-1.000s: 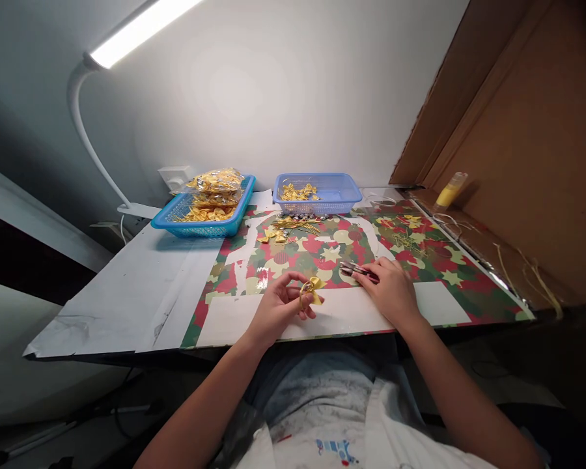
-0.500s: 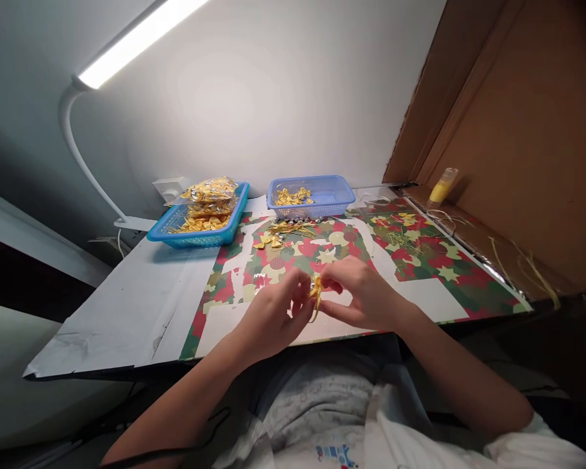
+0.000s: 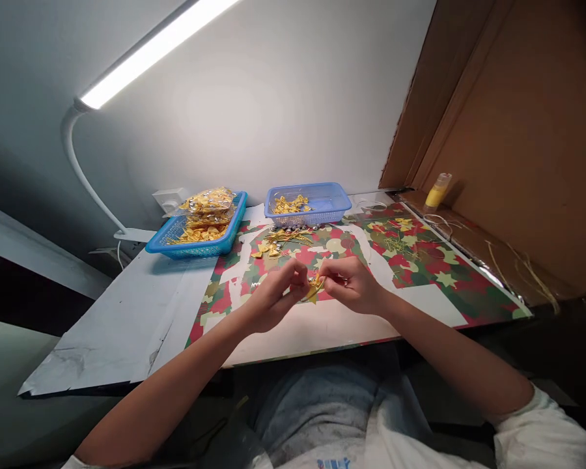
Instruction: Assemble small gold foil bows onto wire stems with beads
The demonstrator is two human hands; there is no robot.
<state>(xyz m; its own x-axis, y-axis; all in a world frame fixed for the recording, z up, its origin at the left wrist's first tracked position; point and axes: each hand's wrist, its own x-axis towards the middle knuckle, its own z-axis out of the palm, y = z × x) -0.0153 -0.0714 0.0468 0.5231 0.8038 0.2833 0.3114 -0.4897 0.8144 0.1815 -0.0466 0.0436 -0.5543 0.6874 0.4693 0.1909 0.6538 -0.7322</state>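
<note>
Fingers of my left hand and my right hand are pinched close together above the near part of the table. Between them is a small gold ribbon bow with a thin gold cord; both hands grip it, and the fingertips hide part of it. Beyond the hands lie a bunch of thin gold cords and a few loose gold bows. A row of small silver balls, perhaps bells, lies behind the cords.
At the back left, a blue basket holds bows and bagged bows. Another blue basket stands against the wall with bows inside. Cord scraps litter the right side, near a yellow bottle. A lamp arches over the left.
Both hands have shifted slightly up and away from my body, still together on the bow. The gold cord loop that hung below the fingers now lies slanted between them. The view has tilted a little.
</note>
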